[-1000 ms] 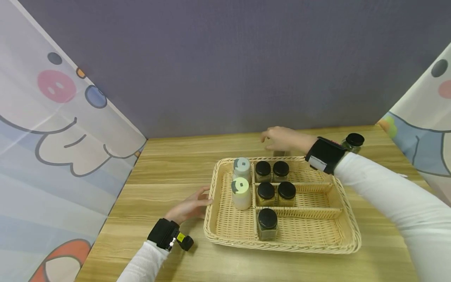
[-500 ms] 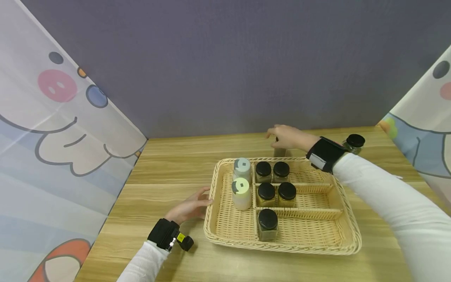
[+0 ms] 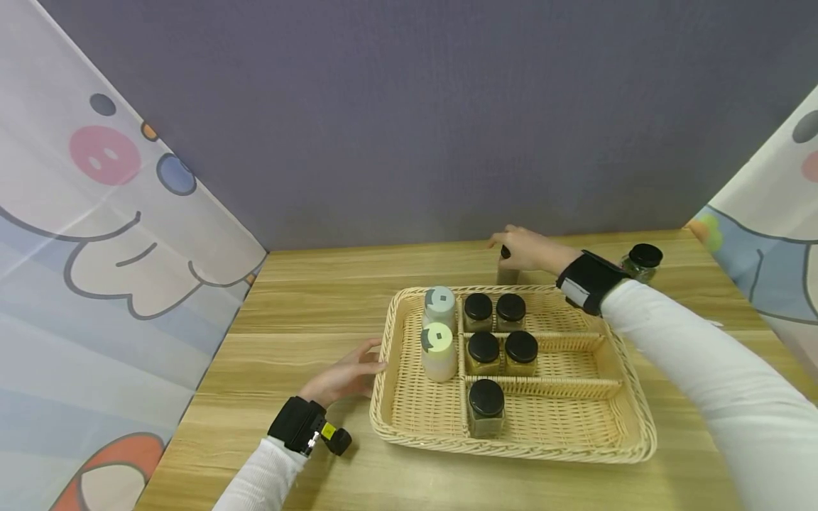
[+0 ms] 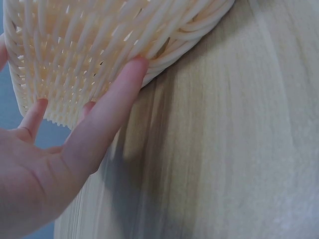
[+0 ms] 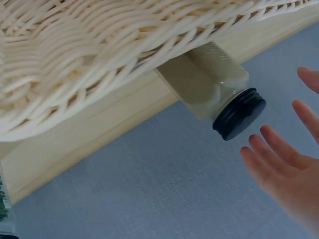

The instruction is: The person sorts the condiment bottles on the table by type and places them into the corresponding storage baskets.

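Observation:
A wicker basket (image 3: 543, 409) with dividers sits on the wooden table. My left hand (image 3: 341, 376) is at its left side, fingers extended; in the left wrist view the fingertips (image 4: 135, 67) touch the woven wall. Behind the basket's far rim stands a clear jar (image 5: 207, 82) of pale beige powder with a black lid (image 5: 239, 114). My right hand (image 3: 527, 250) hovers beside that lid, its fingers (image 5: 274, 154) spread and apart from the jar in the right wrist view. From the head, the hand partly covers the lid.
Several black-lidded jars (image 3: 483, 349) stand in the basket's right compartments. Two white-bodied containers (image 3: 439, 355) fill part of its long left section. Another black-lidded jar (image 3: 641, 262) with green contents is at the back right. A grey wall (image 3: 409, 142) rises behind the table (image 3: 307, 291).
My right hand has drawn a little to the right, uncovering more of the jar behind the basket and part of its black lid. The left hand stays against the basket.

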### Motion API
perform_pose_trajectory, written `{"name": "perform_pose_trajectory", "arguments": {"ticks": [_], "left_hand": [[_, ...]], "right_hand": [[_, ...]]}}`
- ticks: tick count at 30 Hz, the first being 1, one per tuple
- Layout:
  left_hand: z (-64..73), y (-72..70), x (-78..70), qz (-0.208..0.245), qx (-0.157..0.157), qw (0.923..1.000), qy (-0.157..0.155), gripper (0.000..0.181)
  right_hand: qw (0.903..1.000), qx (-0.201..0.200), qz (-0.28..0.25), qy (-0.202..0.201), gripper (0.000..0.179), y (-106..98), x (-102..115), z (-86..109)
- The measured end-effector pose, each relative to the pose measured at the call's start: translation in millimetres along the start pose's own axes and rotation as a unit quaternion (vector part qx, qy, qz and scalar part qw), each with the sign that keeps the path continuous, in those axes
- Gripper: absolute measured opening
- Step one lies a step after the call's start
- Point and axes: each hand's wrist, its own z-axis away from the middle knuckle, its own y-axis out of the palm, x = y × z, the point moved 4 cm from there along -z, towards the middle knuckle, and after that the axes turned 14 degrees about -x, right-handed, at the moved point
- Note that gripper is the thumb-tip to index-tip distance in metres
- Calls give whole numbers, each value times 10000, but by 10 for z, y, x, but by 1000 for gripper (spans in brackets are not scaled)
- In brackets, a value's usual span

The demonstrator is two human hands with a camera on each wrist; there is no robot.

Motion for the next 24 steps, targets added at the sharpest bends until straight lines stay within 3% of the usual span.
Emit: {"name": "perform_pose_trajectory", "arguments": {"ticks": [14, 24], "left_hand": [[-8, 11, -2, 29, 29, 10000, 50, 55], [-7, 4, 0, 7, 55, 10000, 82, 54]], "right_hand": [[9995, -219, -187, 149, 43, 46, -143, 25], [9991, -141, -318, 256, 43, 104, -190, 21]]}}
